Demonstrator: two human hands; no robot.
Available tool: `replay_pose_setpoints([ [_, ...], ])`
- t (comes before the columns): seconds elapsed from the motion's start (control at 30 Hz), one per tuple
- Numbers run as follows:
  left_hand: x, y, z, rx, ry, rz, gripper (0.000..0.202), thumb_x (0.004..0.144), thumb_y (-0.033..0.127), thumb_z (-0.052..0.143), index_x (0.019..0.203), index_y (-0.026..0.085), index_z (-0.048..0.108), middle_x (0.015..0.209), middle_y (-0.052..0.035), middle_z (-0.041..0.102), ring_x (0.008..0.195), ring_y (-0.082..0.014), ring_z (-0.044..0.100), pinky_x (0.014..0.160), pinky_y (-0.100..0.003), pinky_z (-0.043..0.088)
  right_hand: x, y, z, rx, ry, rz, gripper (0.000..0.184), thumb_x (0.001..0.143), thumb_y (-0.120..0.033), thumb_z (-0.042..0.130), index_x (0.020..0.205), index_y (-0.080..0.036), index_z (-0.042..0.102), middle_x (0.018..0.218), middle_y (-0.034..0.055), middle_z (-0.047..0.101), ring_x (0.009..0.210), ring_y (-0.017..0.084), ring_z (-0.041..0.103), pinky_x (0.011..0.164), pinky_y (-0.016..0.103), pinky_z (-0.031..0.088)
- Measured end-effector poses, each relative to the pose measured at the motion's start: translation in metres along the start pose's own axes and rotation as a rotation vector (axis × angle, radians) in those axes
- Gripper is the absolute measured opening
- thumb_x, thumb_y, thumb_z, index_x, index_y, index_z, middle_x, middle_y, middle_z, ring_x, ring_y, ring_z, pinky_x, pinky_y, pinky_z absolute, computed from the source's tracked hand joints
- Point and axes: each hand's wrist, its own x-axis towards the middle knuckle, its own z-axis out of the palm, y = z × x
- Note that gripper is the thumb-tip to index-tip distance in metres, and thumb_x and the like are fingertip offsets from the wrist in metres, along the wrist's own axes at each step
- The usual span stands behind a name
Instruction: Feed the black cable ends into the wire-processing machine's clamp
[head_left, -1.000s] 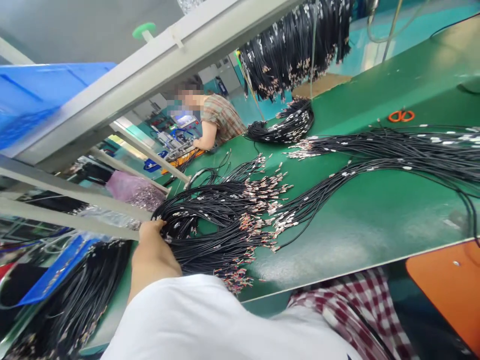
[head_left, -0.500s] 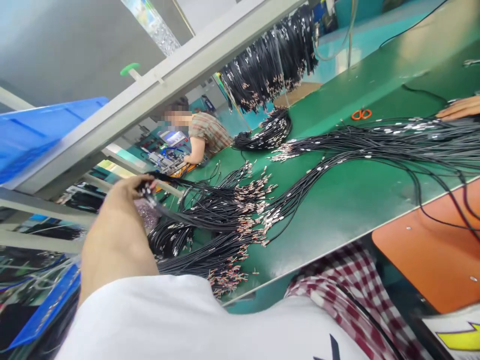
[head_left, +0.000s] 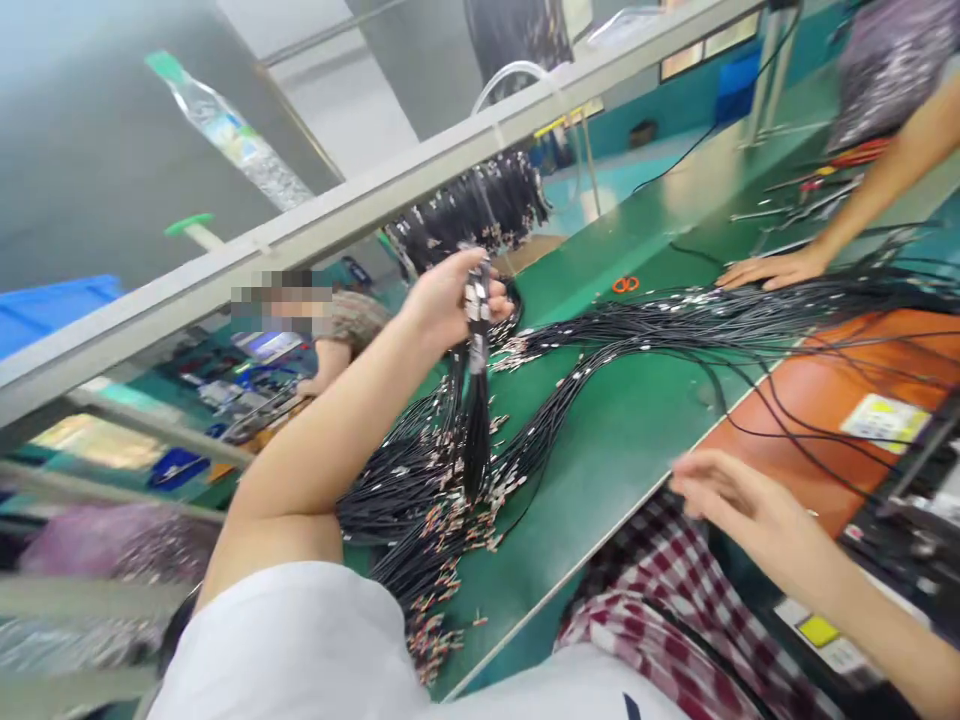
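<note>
Black cables (head_left: pixel 476 430), one bunch I'm failing to count, are hanging over the green table (head_left: pixel 600 450), left hand (head_left: pixel 452 300) gripping them; right hand (head_left: pixel 733 497), fingers loosely curled, is hovering beside it.

No word, number or brand name can be read. A white-and-yellow rectangular label (head_left: pixel 870 412) shows at the right part of the smooth orange panel (head_left: pixel 806 480), its print too blurred. A white label with a yellow patch (head_left: pixel 817 630) lies below that panel, equally unreadable. Far up and left of the panel, the clear plastic bottle with a green cap (head_left: pixel 264 172) bears a coloured, illegible label.
</note>
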Motion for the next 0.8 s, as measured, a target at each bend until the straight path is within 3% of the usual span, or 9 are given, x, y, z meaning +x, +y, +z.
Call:
replay_pose_setpoints([
  [0.1,0.011,-0.012,0.090,0.223,-0.349,-0.027,0.076,0.094,0.078,0.018,0.113,0.018,0.061,0.107,-0.0111,0.071,0.102,-0.0268,0.070,0.089,-0.052,0.054,0.055,-0.017,0.029,0.366,-0.001,0.086,0.046,0.088,-0.067,0.059,0.106,-0.026,0.069,0.114,0.0090,0.072,0.107,0.025,0.068,0.083,0.033,0.057],
  [0.17,0.024,-0.027,0.123,0.320,-0.570,-0.094,0.086,0.090,0.082,0.012,0.118,0.020,0.063,0.120,-0.0131,0.070,0.108,-0.0271,0.069,0.089,-0.048,0.056,0.082,-0.007,0.039,0.664,0.040,0.158,0.055,0.089,-0.076,0.046,0.098,-0.025,0.064,0.110,0.0104,0.072,0.107,0.026,0.069,0.078,0.037,0.058],
  [0.2,0.033,-0.035,0.129,0.343,-0.598,-0.101,0.085,0.089,0.083,0.016,0.121,0.020,0.063,0.125,-0.0132,0.069,0.110,-0.0265,0.069,0.088,-0.046,0.056,0.092,0.003,0.042,0.772,0.106,0.187,0.054,0.090,-0.076,0.043,0.095,-0.025,0.061,0.106,0.0102,0.073,0.103,0.026,0.070,0.074,0.038,0.059],
  [0.3,0.067,-0.065,0.117,0.427,-0.453,-0.024,0.073,0.089,0.080,0.035,0.122,0.021,0.063,0.131,-0.0123,0.066,0.109,-0.0241,0.069,0.084,-0.038,0.057,0.103,0.039,0.040,0.947,0.372,0.373,0.034,0.097,-0.056,0.052,0.085,-0.024,0.054,0.084,0.0042,0.071,0.081,0.019,0.072,0.067,0.033,0.059],
  [0.37,0.088,-0.088,0.097,0.478,-0.416,-0.005,0.069,0.087,0.077,0.045,0.117,0.019,0.065,0.122,-0.0141,0.069,0.105,-0.0249,0.069,0.082,-0.037,0.057,0.101,0.055,0.038,0.966,0.419,0.403,0.021,0.098,-0.038,0.058,0.084,-0.023,0.053,0.071,-0.0007,0.064,0.065,0.014,0.066,0.064,0.030,0.058],
  [0.43,0.100,-0.112,0.078,0.549,-0.401,0.002,0.063,0.080,0.074,0.057,0.105,0.018,0.068,0.104,-0.0128,0.073,0.094,-0.0249,0.070,0.077,-0.036,0.056,0.099,0.062,0.037,0.972,0.417,0.391,0.016,0.096,-0.031,0.061,0.084,-0.022,0.054,0.064,-0.0036,0.057,0.054,0.011,0.058,0.059,0.026,0.056],
  [0.57,0.105,-0.160,0.056,0.671,-0.401,0.002,0.052,0.069,0.065,0.072,0.096,0.020,0.072,0.090,-0.0066,0.075,0.089,-0.0247,0.068,0.080,-0.035,0.053,0.095,0.051,0.033,0.948,0.398,0.308,0.018,0.091,-0.034,0.069,0.087,-0.021,0.057,0.059,-0.0084,0.043,0.042,0.005,0.036,0.047,0.019,0.045],
  [0.7,0.110,-0.201,0.054,0.717,-0.415,0.028,0.056,0.070,0.061,0.069,0.109,0.020,0.071,0.111,-0.0069,0.074,0.102,-0.0254,0.066,0.091,-0.034,0.052,0.080,0.023,0.022,0.786,0.345,0.150,0.028,0.082,-0.042,0.079,0.090,-0.021,0.061,0.056,-0.0110,0.029,0.041,0.004,0.023,0.041,0.018,0.033],
  [0.8,0.120,-0.220,0.060,0.735,-0.429,0.061,0.058,0.075,0.058,0.065,0.118,0.019,0.067,0.124,-0.0084,0.070,0.108,-0.0258,0.065,0.097,-0.035,0.050,0.048,0.000,0.012,0.656,0.290,0.092,0.023,0.083,-0.039,0.077,0.088,-0.021,0.065,0.054,-0.0105,0.024,0.041,0.004,0.017,0.039,0.019,0.024],
])
